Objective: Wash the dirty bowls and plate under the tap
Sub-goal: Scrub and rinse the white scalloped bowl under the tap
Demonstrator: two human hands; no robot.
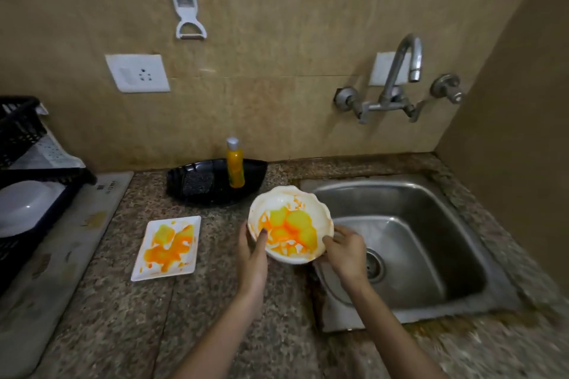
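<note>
Bowl work, first piece. White scalloped bowl [291, 224], its inside smeared orange and yellow, is at centre frame, held over the seam between the speckled granite table [123, 317] and the stainless steel sink [431, 203]. Its mouth is tipped toward the camera. Left hand [252, 252] grips the near-left rim with the thumb lying inside on the smear. Right hand [346, 251] pinches the near-right rim with curled fingers.

Chrome wall tap [406, 61] sits upper right; no water seen running. Likely step: carry the bowl rightward under the spout. Best done level, so the residue stays in until it is over the basin. One hand must let go to turn a valve, so the left should take a firm hold first.

Sink's left edge lies directly beneath the bowl and should be cleared before lowering. Basin shows only the drain, so there is good room. Yellow bottle [235, 164] on a black tray [255, 169] stands just up-frame of the bowl. White square plate [167, 248], equally smeared, lies on the table left of the left hand, apart from it.
</note>
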